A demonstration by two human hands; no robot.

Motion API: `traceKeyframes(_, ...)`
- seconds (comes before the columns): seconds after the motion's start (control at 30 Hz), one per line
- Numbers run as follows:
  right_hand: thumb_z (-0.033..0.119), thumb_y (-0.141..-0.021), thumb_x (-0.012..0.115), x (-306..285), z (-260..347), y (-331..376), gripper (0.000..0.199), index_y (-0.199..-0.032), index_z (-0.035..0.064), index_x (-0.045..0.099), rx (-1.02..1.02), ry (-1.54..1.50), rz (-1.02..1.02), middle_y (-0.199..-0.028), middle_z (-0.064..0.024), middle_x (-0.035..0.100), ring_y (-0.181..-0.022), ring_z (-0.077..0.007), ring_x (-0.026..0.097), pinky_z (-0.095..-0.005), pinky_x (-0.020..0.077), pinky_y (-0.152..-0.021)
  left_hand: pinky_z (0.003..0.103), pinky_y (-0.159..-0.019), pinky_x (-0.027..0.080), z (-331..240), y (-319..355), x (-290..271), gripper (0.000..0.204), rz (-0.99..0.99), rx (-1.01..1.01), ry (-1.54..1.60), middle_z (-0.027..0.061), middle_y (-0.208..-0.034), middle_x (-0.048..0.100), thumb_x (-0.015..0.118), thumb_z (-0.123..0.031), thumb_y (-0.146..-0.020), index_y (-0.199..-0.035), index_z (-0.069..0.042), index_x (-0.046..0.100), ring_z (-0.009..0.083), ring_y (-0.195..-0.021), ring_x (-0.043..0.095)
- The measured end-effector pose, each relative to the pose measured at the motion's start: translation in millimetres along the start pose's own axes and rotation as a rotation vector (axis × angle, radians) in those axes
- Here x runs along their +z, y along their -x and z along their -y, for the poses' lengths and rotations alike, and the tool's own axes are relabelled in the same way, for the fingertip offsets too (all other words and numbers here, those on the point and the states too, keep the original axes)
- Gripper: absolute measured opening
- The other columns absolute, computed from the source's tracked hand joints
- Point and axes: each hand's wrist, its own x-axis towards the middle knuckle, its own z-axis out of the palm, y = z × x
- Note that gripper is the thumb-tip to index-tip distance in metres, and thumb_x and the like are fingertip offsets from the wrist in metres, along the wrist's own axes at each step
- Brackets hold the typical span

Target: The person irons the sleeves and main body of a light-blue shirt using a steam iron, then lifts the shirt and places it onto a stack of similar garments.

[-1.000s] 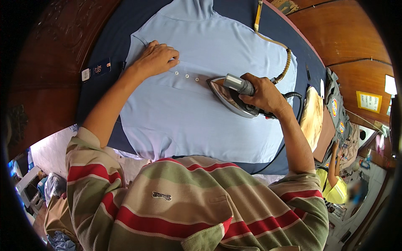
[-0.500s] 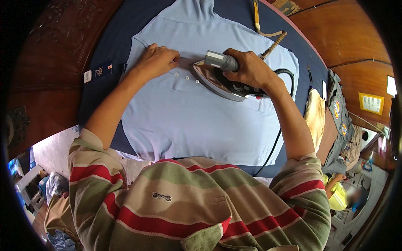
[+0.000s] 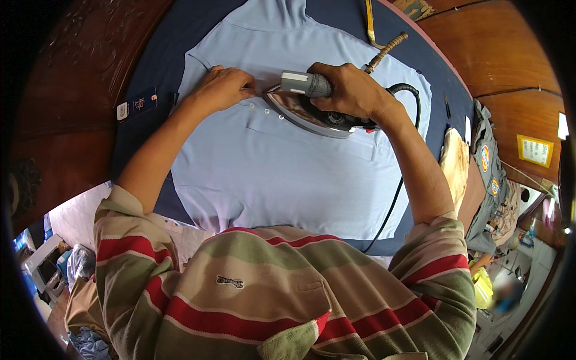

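Note:
A light blue polo shirt (image 3: pixel 270 174) lies spread out on a dark blue cloth cover (image 3: pixel 159 54). My right hand (image 3: pixel 355 91) is wrapped round the handle of a steam iron (image 3: pixel 312 114), whose soleplate rests on the shirt just beyond a short row of white buttons (image 3: pixel 267 111). The iron's tip points left toward my left hand (image 3: pixel 225 87). That hand presses on the shirt by its placket, fingers curled and pinched together at the fabric edge. A black cord runs from the iron down the shirt's right side.
A wrapped hose (image 3: pixel 389 51) rises behind the iron beside a yellow strap (image 3: pixel 370 24). A dark tag (image 3: pixel 141 103) lies at the left. Scorched cream cloth (image 3: pixel 454 162) and grey garments (image 3: pixel 485 156) are at the right. Further off, a person in a yellow vest (image 3: pixel 482 288) is partly visible.
My right hand has slid the iron a little to the left, bringing its tip closer to my left hand. The hose has shifted left with it. My left hand has barely moved.

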Motion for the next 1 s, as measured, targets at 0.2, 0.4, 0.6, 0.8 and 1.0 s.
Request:
traceKeyframes(0.2, 0.019, -0.069, 0.066, -1, 10, -14, 0.04, -0.105, 0.0034, 0.06, -0.023, 0.103, 0.053, -0.079, -0.0158, 0.068, -0.072, -0.0288, 0.068, -0.0354, 0.0542, -0.071, 0.04, -0.084, 0.042, 12, 7, -17, 0.021, 0.019, -0.064, -0.035, 0.0117, -0.075, 0.067, 0.065, -0.027, -0.08, -0.086, -0.007, 0.068, 0.0293, -0.079, 0.064)
traceKeyframes(0.4, 0.019, -0.069, 0.066, 2, 10, -24, 0.037, -0.102, 0.0036, 0.062, -0.04, 0.106, 0.01, -0.076, -0.016, 0.067, -0.069, -0.029, 0.066, -0.0363, 0.0528, -0.067, 0.037, -0.089, 0.041, 9, 10, -32, 0.022, 0.051, -0.09, -0.01, 0.0119, -0.082, 0.068, 0.065, -0.02, -0.075, -0.091, -0.006, 0.068, 0.0278, -0.082, 0.063)
traceKeyframes(0.6, 0.02, -0.07, 0.066, 1, 17, -28, 0.035, -0.101, 0.0037, 0.061, -0.023, 0.064, 0.017, -0.075, -0.0164, 0.066, -0.067, -0.0307, 0.065, -0.0377, 0.0517, -0.067, 0.036, -0.092, 0.037, 11, 19, -33, 0.019, 0.051, -0.124, -0.042, 0.0115, -0.086, 0.068, 0.063, -0.015, -0.072, -0.089, -0.006, 0.066, 0.0258, -0.085, 0.062)
traceKeyframes(0.8, 0.017, -0.07, 0.066, -11, 1, -4, 0.037, -0.104, 0.0036, 0.06, 0.034, 0.048, 0.073, -0.079, -0.018, 0.067, -0.071, -0.0321, 0.065, -0.0384, 0.051, -0.07, 0.035, -0.088, 0.035, 17, 23, -26, 0.009, -0.051, -0.013, -0.054, 0.0057, -0.082, 0.067, 0.06, -0.012, -0.076, -0.083, -0.008, 0.062, 0.021, -0.086, 0.062)
traceKeyframes(1.0, 0.016, -0.07, 0.069, -14, -26, 28, 0.043, -0.107, -0.0011, 0.056, 0.162, -0.037, 0.098, -0.086, -0.0212, 0.066, -0.079, -0.031, 0.065, -0.0363, 0.0495, -0.076, 0.038, -0.093, 0.034, 25, 25, -13, 0.012, -0.21, 0.045, -0.066, -0.0002, -0.088, 0.064, 0.055, -0.007, -0.08, -0.09, -0.01, 0.061, 0.0181, -0.091, 0.059)
